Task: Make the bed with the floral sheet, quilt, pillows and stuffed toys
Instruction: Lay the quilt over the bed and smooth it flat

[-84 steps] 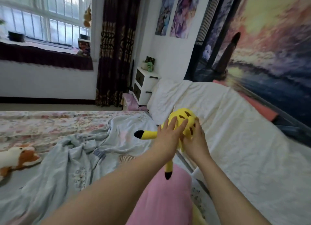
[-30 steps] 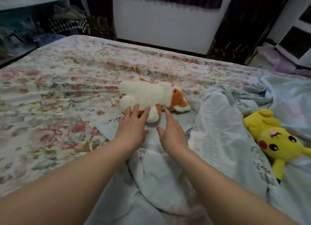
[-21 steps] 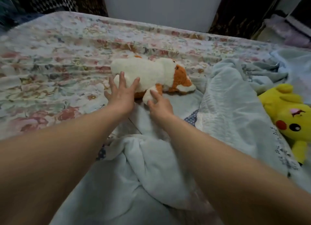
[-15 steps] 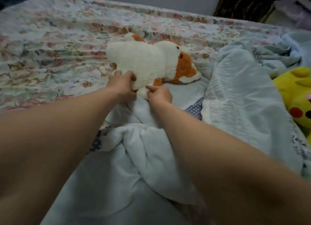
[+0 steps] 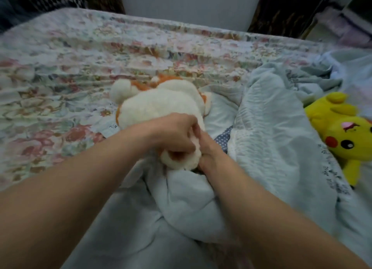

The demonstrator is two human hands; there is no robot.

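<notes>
I have both hands clamped on the near end of the white-and-orange stuffed toy (image 5: 159,105): left hand (image 5: 175,134) curled over it from above, right hand (image 5: 207,150) pinching beside it, knuckles touching. The toy lies where the floral sheet (image 5: 80,67) meets the rumpled quilt (image 5: 271,128), its long axis running away from me. Neither hand is nearer, so I judge the lift comes straight back toward me.

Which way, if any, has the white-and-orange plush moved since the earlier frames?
Yes. The white-and-orange plush, gripped by the left hand and right hand, has swung toward the person. Its near leg now sits nearer than the polka-dot patch, formerly beyond it.
</notes>
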